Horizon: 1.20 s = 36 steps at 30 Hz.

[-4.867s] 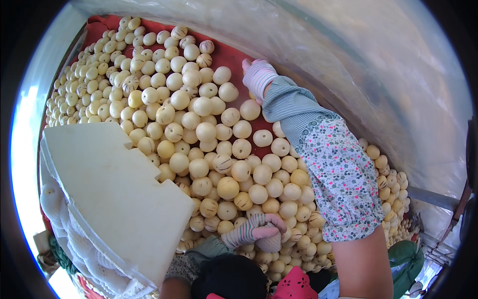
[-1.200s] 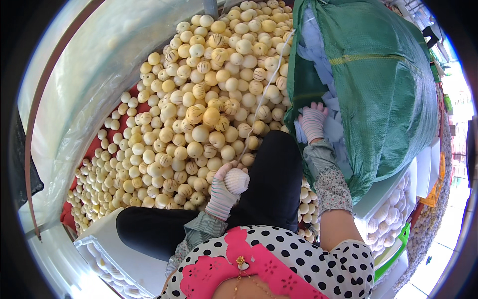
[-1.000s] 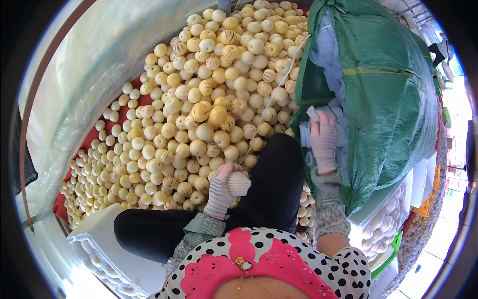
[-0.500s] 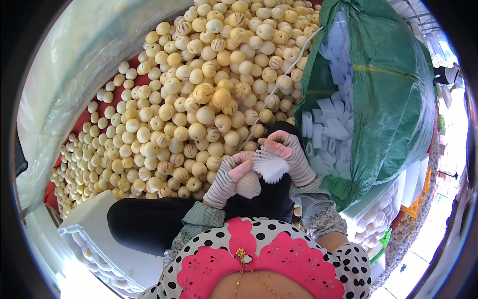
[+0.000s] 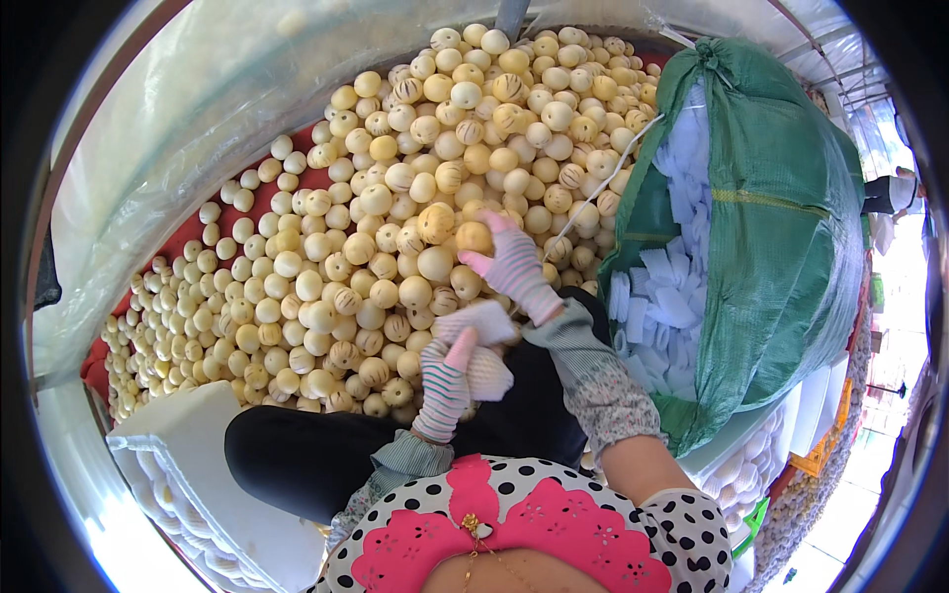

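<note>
My left hand (image 5: 447,385), in a striped fingerless glove, is closed around a pepino melon in a white foam net (image 5: 488,375). Above it, under the same thumb, lies a loose foam net sleeve (image 5: 478,322). My right hand (image 5: 518,265), gloved alike, reaches out onto the heap of pale yellow pepino melons (image 5: 336,267). Its thumb and fingers close around the right side of one deeper yellow melon (image 5: 474,237), which still rests among the others. Some melons carry dark purple stripes.
On the right stands a big green woven sack (image 5: 771,227), its slit showing many white foam net sleeves (image 5: 664,296). A white foam box (image 5: 198,445) with netted fruit is at lower left. An orange crate (image 5: 825,445) stands at far right. Clear plastic sheeting (image 5: 227,89) walls the back.
My right hand has let go of the foam net sleeve and moved forward to a melon on the heap. My left hand keeps the netted melon and now the sleeve too. The view has shifted.
</note>
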Motion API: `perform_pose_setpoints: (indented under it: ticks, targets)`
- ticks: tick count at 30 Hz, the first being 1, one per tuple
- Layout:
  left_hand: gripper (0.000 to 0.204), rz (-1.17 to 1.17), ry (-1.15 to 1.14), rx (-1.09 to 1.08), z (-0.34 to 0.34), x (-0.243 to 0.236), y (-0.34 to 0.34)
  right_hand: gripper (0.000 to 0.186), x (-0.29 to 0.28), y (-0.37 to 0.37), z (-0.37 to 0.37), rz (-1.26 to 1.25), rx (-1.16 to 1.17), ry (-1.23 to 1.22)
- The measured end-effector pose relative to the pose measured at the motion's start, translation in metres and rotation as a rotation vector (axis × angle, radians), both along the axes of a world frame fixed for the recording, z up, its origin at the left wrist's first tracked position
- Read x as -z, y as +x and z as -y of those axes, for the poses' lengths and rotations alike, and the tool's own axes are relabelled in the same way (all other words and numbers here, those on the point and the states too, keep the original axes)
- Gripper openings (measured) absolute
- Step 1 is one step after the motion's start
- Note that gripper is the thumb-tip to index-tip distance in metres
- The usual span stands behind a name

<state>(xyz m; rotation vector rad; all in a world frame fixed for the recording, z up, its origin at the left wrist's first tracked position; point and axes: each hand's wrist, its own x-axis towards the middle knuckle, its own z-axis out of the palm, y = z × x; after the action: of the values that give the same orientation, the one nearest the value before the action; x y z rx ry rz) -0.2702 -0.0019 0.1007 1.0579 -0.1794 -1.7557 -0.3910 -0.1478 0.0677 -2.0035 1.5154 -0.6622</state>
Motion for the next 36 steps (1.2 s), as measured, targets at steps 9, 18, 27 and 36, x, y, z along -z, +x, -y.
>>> perform_pose_setpoints:
  ticks: [9, 18, 27, 36]
  targets:
    - [0.059, 0.186, -0.296, -0.002, 0.003, 0.017, -0.018, 0.036, -0.023, -0.042, -0.091, 0.395, 0.108, 0.201]
    - [0.073, 0.211, -0.553, 0.176, 0.0, -0.001, -0.018, 0.04, -0.017, -0.073, -0.11, 1.021, 0.324, 0.781]
    - [0.076, 0.643, -0.666, 0.165, -0.009, 0.011, -0.016, 0.048, -0.048, -0.054, -0.116, 0.864, 0.141, 0.671]
    - [0.061, -0.042, -0.244, 0.123, -0.008, 0.016, -0.017, 0.048, -0.033, -0.062, -0.117, 0.919, 0.359, 0.691]
